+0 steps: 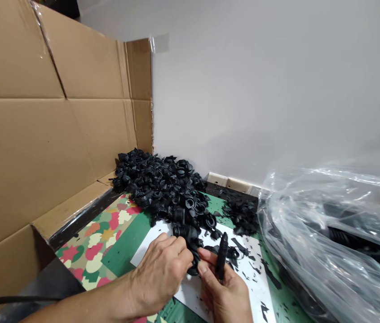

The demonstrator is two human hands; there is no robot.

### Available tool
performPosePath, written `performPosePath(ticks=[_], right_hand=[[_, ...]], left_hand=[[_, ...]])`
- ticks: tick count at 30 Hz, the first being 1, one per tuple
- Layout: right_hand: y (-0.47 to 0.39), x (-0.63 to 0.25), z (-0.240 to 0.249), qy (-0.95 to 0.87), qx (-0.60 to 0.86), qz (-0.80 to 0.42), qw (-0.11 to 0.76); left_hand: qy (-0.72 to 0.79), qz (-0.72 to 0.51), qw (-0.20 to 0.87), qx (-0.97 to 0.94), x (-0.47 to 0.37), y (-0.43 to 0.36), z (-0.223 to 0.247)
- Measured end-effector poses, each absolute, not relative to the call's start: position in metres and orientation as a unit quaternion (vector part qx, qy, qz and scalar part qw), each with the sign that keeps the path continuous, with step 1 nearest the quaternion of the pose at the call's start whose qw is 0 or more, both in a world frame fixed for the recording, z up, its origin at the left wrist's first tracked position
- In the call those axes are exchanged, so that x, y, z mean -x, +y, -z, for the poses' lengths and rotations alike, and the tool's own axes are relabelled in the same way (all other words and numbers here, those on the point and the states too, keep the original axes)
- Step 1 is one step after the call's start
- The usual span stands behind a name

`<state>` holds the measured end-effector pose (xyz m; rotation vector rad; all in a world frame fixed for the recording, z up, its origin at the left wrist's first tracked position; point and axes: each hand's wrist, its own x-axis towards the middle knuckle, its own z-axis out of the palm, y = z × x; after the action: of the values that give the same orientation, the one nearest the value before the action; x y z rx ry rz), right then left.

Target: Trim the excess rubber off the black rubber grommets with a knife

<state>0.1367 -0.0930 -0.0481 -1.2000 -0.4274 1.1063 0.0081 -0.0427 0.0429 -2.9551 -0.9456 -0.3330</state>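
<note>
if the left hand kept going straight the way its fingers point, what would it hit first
The left hand points up-right; it would probably first meet the small black part at its fingertips, then the right hand. Depth is unclear.

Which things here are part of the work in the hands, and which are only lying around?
In the work:
- left hand and right hand, both with a grip on one black ring part
- black tool in the right hand
- heap of black parts
- white sheet with black scraps

Lying around:
- cardboard wall
- clear plastic bag
- patterned mat
- black cable
</note>
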Motion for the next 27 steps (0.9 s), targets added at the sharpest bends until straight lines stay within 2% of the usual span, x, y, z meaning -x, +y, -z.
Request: performPosePath(ticks=[9,18,27], right_hand=[[-0.096,-0.138,0.049,-0.243,0.556,-0.456,0.651],[-0.096,-0.142,0.050,-0.231,0.555,-0.476,0.642],[-0.095,-0.140,0.051,-0.218,0.557,-0.468,0.651]], left_hand=[[-0.364,0.079,-0.105,0.922,-0.014,-0.045,-0.041],[-0.370,0.153,-0.175,0.899,-0.014,-0.043,-0.039],[-0.401,0.195,-0.305,0.841,-0.011,-0.035,-0.038]])
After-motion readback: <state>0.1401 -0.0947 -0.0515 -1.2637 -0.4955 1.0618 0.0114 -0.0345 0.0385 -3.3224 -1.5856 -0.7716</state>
